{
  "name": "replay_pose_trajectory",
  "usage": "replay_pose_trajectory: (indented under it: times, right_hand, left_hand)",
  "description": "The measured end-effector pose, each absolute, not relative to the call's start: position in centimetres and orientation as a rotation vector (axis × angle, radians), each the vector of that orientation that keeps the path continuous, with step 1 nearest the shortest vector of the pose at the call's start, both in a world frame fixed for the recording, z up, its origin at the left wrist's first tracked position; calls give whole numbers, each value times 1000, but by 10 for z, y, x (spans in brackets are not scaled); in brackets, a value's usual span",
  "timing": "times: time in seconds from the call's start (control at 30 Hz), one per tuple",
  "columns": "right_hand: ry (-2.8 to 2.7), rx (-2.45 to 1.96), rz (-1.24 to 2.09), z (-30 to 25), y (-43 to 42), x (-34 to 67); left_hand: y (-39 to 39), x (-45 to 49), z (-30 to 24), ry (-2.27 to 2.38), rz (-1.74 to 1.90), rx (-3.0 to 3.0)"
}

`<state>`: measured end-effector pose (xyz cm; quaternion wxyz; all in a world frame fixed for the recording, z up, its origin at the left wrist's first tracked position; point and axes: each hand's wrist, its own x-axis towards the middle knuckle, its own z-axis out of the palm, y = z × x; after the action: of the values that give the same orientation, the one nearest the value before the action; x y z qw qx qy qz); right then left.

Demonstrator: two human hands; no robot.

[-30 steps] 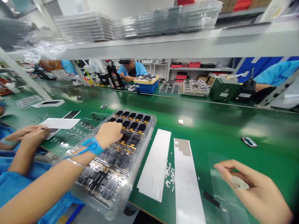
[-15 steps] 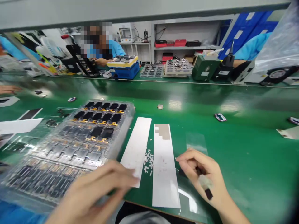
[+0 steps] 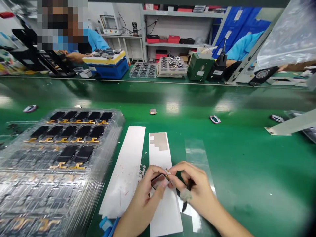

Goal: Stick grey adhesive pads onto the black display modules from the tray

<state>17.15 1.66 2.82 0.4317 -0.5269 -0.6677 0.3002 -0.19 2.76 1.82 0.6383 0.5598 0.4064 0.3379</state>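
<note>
Landmark: patched strip (image 3: 165, 217), white, grey patch at its far end, flat on the green tabletop (image 3: 249, 164).

- Screen (image 3: 158, 180), one, dark-edged: held above the patched strip.
- Left hand (image 3: 145, 200), one: above the patched strip's left edge, thumb and fingers clamped on the screen.
- Right hand (image 3: 196, 187), one: above the patched strip's right edge, thumb and forefinger pinched on the screen's ribbon (image 3: 167, 174); a slim dark item (image 3: 184, 206), kind unclear, at its palm.
- Plain strip (image 3: 123, 171), white: just left of the patched strip.
- White bits (image 3: 142, 170), several: beside the patched strip's left edge.
- Film (image 3: 196, 149), clear: just right of the patched strip.
- Tray (image 3: 118, 121), clear, dark screens in its far rows: left of the patched strip.
- Module (image 3: 153, 112), small: beyond the patched strip's far end.
</note>
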Motion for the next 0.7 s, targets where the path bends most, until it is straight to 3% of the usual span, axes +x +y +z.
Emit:
replay_pose_trajectory:
  times: [0.4, 0.7]
  right_hand:
    - [-1910, -1137, 428, 19, 17, 167]
    - [-1718, -1384, 680, 15, 17, 164]
  left_hand:
    - [29, -6, 14, 1055, 781, 1399]
    - [26, -3, 12, 1087, 789, 1325]
